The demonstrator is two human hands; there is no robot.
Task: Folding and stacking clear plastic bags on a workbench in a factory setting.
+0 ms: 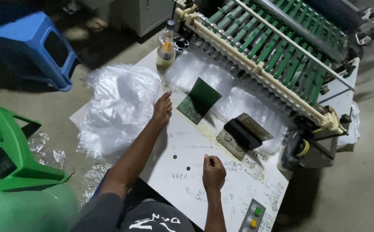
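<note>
Beside the green plate (pixel 199 101), my left hand (pixel 162 109) lies flat on the plastic bags (pixel 118 105), my right hand (pixel 213 168) curled empty; that slippery stack might slide off the table (pixel 221 180).

My left arm stretches forward and away from me, bare from the short grey sleeve down, elbow almost straight. My left hand (pixel 163 110) lies palm down, fingers together and extended, thumb tucked alongside. My right arm is bent closer to my body, forearm pointing forward. My right hand (pixel 213 168) is curled into a loose fist, knuckles up, fingertips pinched against the thumb. The two hands are well apart.
</note>
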